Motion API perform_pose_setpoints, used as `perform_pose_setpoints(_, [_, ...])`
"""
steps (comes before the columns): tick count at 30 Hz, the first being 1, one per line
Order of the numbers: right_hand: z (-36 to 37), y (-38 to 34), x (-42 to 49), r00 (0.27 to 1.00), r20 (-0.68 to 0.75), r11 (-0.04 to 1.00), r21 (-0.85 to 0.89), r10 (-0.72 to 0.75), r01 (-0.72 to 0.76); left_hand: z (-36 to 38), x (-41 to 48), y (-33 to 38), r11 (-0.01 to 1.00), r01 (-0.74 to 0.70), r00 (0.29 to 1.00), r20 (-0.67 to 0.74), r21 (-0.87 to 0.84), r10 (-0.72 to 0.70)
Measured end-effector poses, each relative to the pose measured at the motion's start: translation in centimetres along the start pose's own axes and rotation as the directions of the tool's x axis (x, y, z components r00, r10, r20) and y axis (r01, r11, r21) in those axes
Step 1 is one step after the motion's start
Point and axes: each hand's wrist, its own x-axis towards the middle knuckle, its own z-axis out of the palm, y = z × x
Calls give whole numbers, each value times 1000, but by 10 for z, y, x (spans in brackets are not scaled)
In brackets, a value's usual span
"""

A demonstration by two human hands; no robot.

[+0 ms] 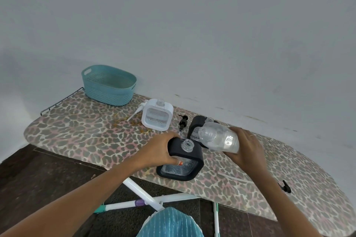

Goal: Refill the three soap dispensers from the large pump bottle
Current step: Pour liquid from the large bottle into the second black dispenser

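- The left hand (pixel 159 150) is gripping the near black dispenser (pixel 183 158) by its top corner, fingers curled round the black frame, and holding it at the front edge of the leopard-print ironing board (pixel 86 132).
- The dispenser's clear neck is standing open, with no pump in it.
- The right hand (pixel 244 148) is wrapping round the base of the large clear bottle (pixel 217 137) and holding it tipped almost on its side, its open mouth pointing left, just above and right of that neck.
- A second black dispenser (pixel 197 125) is sitting right behind the bottle.
- The white dispenser (pixel 157 114) is standing farther back, uncapped, with its white pump (pixel 135 111) lying beside it.
- A black pump (pixel 182 121) is lying between the white and black dispensers.
- A teal basket (pixel 108 85) is sitting at the far left end.
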Motion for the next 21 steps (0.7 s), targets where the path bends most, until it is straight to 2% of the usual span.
perform_pose_setpoints(10, [8, 14, 9, 982, 40, 959, -212, -183, 187, -3, -2, 4, 1000, -15, 1000, 17, 5, 14])
perform_pose_setpoints(21, [6, 17, 15, 965, 66, 924, -280, -253, 261, 1, 0, 4, 999, -18, 1000, 17, 33, 18])
